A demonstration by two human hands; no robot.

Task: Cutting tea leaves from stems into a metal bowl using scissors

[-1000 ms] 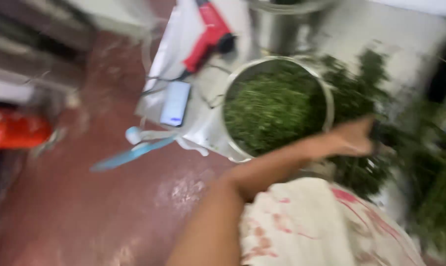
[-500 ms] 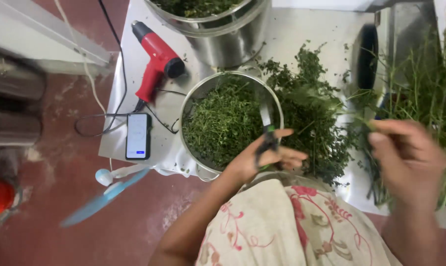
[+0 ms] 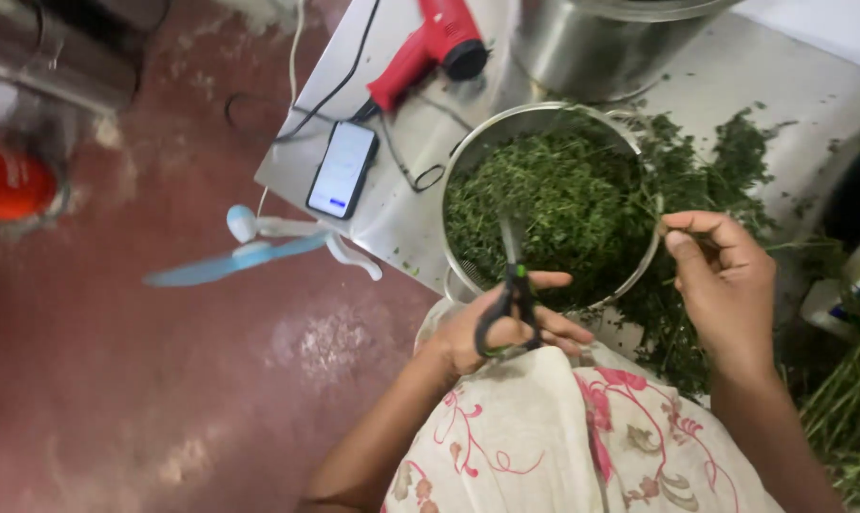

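Note:
My left hand (image 3: pixel 492 332) grips black-handled scissors (image 3: pixel 512 285), blades pointing up over the near rim of a steel bowl (image 3: pixel 468 157). The bowl is full of chopped green herbs (image 3: pixel 554 204). My right hand (image 3: pixel 725 285) is at the bowl's right rim, with fingers pinched on a thin herb sprig (image 3: pixel 660 204). Loose leafy herbs (image 3: pixel 706 171) lie heaped on the steel table (image 3: pixel 782 85) around the right of the bowl. A floral cloth (image 3: pixel 563 437) covers my lap below both hands.
A red heat gun (image 3: pixel 420 47) with its cord, a phone (image 3: pixel 343 169) and a small blue-and-white fan (image 3: pixel 249 249) sit at the table's left edge. A large steel pot (image 3: pixel 601 43) stands behind the bowl. Long green stalks (image 3: pixel 848 408) lie at right. Red floor at left.
The view has swung and steadied over the bowl. My left hand with the scissors stays at the bowl's near rim. My right hand has come in from the right to the bowl's rim.

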